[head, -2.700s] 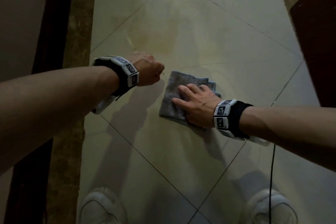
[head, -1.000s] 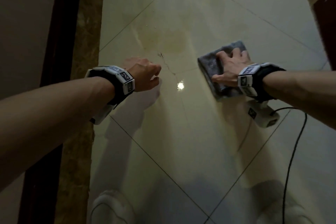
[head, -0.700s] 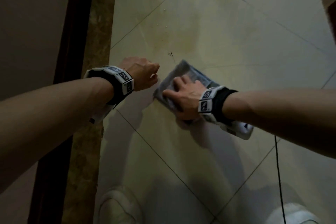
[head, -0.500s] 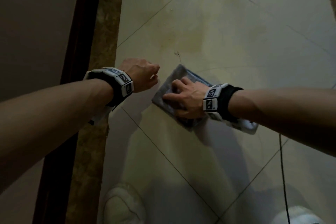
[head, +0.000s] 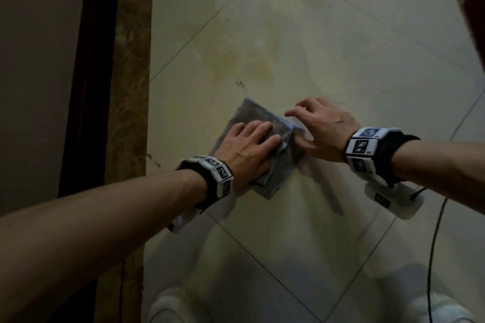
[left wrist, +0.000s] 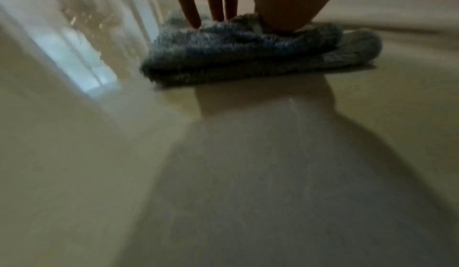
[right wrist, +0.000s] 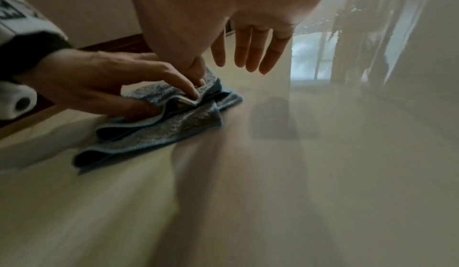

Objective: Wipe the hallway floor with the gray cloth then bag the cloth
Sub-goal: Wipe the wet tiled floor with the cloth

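Note:
The folded gray cloth (head: 252,113) with a blue hem lies on the glossy tile floor (head: 301,34). My left hand (head: 249,144) rests flat on it with straight fingers. In the right wrist view the left hand (right wrist: 99,78) presses its index finger on the cloth's (right wrist: 168,131) top layer, thumb beside the fold. My right hand (head: 322,126) hovers just right of the cloth with its fingers spread and holds nothing. Its thumb is close to the cloth's right edge. The left wrist view shows the cloth (left wrist: 248,55) bunched under my fingers (left wrist: 191,15). No bag is in view.
A yellowish stain (head: 249,60) and a small dark mark (head: 240,84) lie just beyond the cloth. A brown stone border (head: 128,86) and dark door frame (head: 89,86) run along the left. White shoes (head: 170,307) and a black cable (head: 433,244) are near me.
The right hand slid the cloth from the right back to the left, then lifted off to its right side. The left hand opened from a fist and came down onto the cloth.

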The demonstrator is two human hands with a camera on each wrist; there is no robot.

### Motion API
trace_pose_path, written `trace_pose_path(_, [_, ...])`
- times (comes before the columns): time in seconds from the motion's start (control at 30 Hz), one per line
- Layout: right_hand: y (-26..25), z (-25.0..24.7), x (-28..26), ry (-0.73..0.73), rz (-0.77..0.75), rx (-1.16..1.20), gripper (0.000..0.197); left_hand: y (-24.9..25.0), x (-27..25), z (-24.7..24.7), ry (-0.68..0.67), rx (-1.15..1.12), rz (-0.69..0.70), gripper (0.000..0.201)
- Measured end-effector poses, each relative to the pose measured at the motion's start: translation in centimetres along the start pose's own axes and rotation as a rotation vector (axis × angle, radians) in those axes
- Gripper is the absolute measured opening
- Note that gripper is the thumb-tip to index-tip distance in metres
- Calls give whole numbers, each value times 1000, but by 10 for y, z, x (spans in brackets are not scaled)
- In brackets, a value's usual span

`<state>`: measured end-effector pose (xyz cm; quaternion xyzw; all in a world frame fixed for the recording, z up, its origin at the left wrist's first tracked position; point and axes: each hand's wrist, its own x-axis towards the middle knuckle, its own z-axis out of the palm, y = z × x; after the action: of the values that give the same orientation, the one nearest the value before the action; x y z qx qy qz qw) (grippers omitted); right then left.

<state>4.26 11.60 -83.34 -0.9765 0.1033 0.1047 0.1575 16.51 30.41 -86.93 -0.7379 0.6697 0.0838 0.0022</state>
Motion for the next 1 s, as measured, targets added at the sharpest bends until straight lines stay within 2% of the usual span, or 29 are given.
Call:
trace_pose_path(0.13, [-17, 8, 5, -59, -44, -9, 56, -18, -3, 6, 7, -29, 61, 52])
trace_pose_path(0.23, [-29, 7, 26, -35, -57, -36, 48, -29, -3, 6, -3, -23, 100, 52])
trace_pose_path(0.5, [-29, -13, 75, -47, 43, 2, 65, -60, -12, 6, -65, 9, -12, 56])
trace_pose_path(0.63, [-29, -22, 88, -69, 62, -79, 61, -85, -21, 1, -109, 24, -172, 57])
trace_pose_path(0.77, [-37, -23, 90, -50, -1, -106, 58, -99, -24, 0, -97, -9, -473, 59])
trace_pose_path(0.93, [-51, -32, 81, -124, -28, -147, 62, -54, 13, 7, -45, -153, -828, 64])
trace_pose_path(1.0, [-52, -36, 77, -159, -46, -154, 60, -39, 28, 7, -57, -206, -898, 65])
